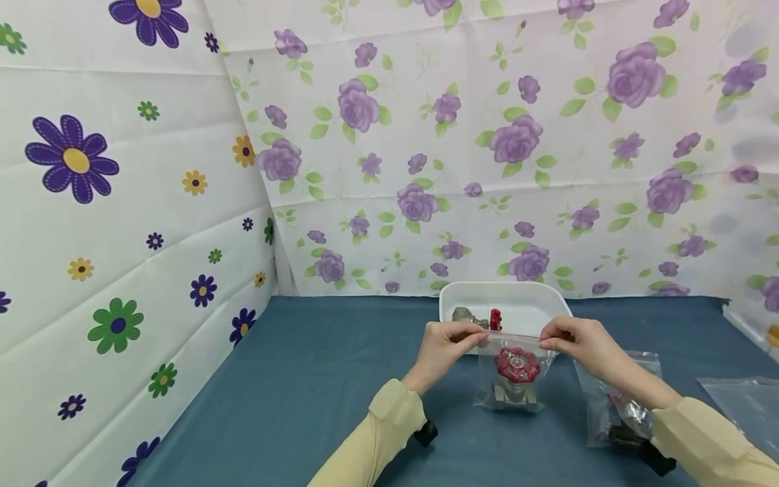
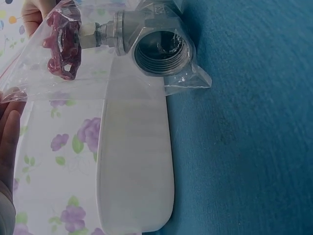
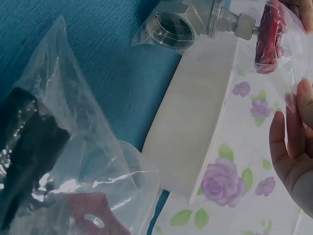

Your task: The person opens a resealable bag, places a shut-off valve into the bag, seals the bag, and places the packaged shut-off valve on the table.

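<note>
A clear zip-lock bag [image 1: 488, 379] hangs between both hands, its red-lined top edge stretched sideways. Inside it is a metal gate valve [image 1: 514, 392] with a red handwheel [image 1: 517, 365] uppermost; the left wrist view shows the valve's threaded opening [image 2: 164, 51]. My left hand [image 1: 447, 348] pinches the bag's top left corner between thumb and fingers. At the opposite corner, my right hand [image 1: 578, 341] pinches the same edge. Behind the bag is a white tray [image 1: 535, 297] holding another valve [image 1: 471, 318] with a small red handle.
Beside my right forearm lies a second clear bag [image 1: 599, 399] with dark and red parts inside. Another clear bag [image 1: 748, 406] lies flat at the far right. Blue cloth [image 1: 292, 379] covers the table, and flowered sheets [image 1: 389, 155] hang behind and to the left.
</note>
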`<state>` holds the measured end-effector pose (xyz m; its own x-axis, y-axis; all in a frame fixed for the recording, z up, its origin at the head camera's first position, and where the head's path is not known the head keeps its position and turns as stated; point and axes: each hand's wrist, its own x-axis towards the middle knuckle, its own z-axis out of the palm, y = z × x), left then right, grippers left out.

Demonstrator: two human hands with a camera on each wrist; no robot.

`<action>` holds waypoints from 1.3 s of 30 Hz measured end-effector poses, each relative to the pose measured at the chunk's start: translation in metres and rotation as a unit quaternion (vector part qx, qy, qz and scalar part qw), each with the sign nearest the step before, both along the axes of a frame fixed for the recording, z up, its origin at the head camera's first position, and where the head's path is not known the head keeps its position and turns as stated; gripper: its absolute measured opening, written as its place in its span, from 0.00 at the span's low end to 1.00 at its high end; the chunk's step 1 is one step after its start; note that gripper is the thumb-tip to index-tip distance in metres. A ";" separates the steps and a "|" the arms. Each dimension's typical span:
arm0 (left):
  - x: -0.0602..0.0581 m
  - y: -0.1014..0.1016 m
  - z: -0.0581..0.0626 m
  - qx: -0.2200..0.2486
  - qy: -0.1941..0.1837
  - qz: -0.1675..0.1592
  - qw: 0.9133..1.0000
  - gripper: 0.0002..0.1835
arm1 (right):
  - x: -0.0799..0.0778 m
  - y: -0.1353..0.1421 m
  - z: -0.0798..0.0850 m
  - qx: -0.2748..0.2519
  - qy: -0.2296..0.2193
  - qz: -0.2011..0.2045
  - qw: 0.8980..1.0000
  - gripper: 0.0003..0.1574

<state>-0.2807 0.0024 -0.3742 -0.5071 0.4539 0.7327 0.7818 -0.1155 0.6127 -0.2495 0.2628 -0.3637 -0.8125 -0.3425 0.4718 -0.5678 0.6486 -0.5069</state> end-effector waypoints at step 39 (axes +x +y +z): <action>-0.004 0.009 -0.019 -0.084 -0.109 0.030 0.990 0.20 | 0.001 -0.005 0.000 -0.029 -0.043 -0.014 0.999 0.02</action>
<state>-0.2850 0.0116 -0.3934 -0.6747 0.5240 0.5199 0.6317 0.0455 0.7739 -0.2484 0.2581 -0.3638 -0.8599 -0.2922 0.4185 -0.5021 0.6320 -0.5903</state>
